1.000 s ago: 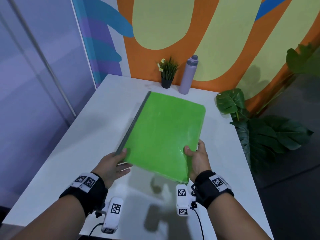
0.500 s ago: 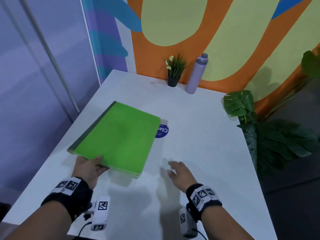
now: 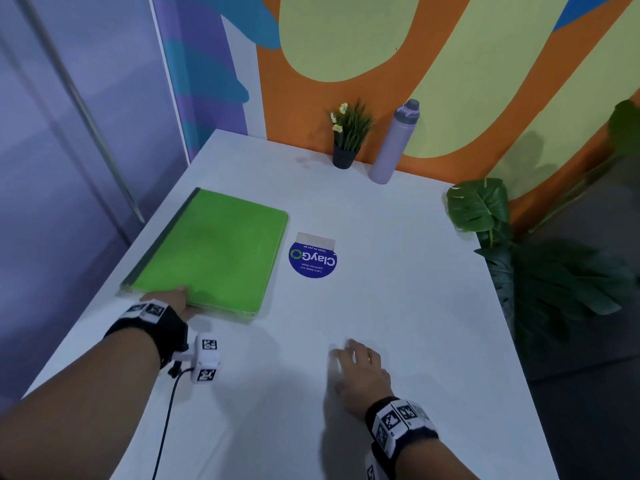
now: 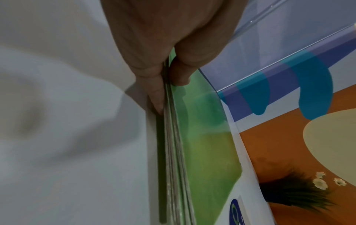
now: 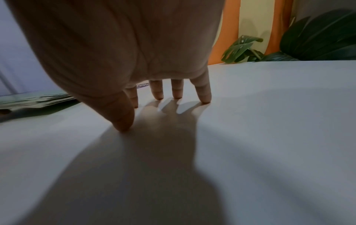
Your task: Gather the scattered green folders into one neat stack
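Observation:
A stack of green folders [image 3: 211, 251] lies flat on the left part of the white table [image 3: 398, 306], dark spines along its left side. My left hand [image 3: 173, 301] pinches the stack's near edge, thumb on top and fingers underneath. In the left wrist view the layered folder edges [image 4: 175, 152] run away from the left hand [image 4: 167, 79]. My right hand [image 3: 360, 370] is off the folders, spread on the bare table at the near right. In the right wrist view its fingertips [image 5: 159, 97] touch the surface, with the stack [image 5: 36, 99] low at the far left.
A round blue sticker [image 3: 312, 259] is on the table just right of the stack. A small potted plant [image 3: 348, 140] and a lilac bottle [image 3: 394, 142] stand at the far edge by the painted wall. Large leafy plants [image 3: 540, 271] stand off the table's right side.
The stack, held up in both hands a second ago, has gone left and down onto the table. My right hand let go and settled on the table.

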The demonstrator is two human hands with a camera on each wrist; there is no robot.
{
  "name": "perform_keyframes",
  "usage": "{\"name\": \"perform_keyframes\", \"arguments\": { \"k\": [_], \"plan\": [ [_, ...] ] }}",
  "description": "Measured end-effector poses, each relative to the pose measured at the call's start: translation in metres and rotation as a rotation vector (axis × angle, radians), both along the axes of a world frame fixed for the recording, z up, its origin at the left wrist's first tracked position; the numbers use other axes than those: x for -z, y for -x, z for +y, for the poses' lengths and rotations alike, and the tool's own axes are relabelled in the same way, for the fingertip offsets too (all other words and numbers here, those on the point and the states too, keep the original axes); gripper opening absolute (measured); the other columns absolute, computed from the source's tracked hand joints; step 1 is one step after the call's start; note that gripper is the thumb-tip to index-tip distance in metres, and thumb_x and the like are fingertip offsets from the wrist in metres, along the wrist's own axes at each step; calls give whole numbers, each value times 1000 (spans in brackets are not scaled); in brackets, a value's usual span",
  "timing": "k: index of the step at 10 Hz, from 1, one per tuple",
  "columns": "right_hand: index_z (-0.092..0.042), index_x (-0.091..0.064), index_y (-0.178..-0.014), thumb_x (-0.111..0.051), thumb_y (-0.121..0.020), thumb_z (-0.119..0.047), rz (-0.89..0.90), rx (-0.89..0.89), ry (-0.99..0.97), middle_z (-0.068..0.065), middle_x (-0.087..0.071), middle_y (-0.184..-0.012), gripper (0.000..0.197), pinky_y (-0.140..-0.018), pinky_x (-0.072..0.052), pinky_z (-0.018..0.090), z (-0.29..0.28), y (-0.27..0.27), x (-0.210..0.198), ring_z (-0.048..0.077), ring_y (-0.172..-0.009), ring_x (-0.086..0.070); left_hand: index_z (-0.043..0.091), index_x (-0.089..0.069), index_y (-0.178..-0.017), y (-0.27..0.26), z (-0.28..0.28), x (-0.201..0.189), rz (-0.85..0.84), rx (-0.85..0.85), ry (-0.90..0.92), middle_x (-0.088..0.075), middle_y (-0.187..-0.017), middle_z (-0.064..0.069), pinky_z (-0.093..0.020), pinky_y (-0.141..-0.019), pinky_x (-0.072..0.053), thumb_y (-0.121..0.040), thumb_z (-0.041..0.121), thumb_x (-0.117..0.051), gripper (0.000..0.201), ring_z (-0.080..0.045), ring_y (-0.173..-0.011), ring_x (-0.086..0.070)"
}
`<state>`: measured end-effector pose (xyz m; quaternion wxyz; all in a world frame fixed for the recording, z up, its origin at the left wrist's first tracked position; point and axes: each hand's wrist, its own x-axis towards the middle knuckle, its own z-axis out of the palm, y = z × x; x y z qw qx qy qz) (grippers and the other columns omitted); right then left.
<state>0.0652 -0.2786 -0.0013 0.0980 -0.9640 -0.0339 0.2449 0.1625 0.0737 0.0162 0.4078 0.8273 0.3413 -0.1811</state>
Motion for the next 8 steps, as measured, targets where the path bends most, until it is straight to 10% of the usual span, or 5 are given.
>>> {"name": "perform_keyframes", "arguments": {
  "k": [2,4,6,8],
  "plan": [
    [-35,-25,-137,-48,-84,-26,-24,-18,24,-1,-14,-152,58,-102,-35,51,2,-1,1,29,-135,-15,7,-57,-110,-55,-14,-19,21,360,-266,-57,-93,-6,-30,-71,-45,-92,36,-56,34,-25,-82,-56],
    [-32,-29,-134,-46,-83,-30,6,-33,44,0,-17,-149,54,-98,-38,51,5,-5,-3,30,-133,-17,5,-43,-142,-106,-24,-20,-90,276,-259,-49,-145,-16,-37,-105,-41,-90,15,-63,57,-32,-129,-52],
    [-28,-31,-133,-47,-83,-29,39,-32,41,2,-20,-147,53,-96,-40,51,5,-8,-7,31,-131,-18,5,-43,-143,-119,-25,-27,-144,279,-247,-43,-150,-15,-39,-112,-37,-91,7,-59,56,-35,-132,-47],
    [-32,-31,-131,-44,-84,-23,103,-73,-16,3,-20,-147,50,-99,-37,53,-4,-9,-20,31,-133,-20,5,-53,-129,-88,-46,-23,-174,141,74,-50,-143,-20,-38,-82,-50,-93,10,-55,36,-29,-112,-56]
  ]
}}
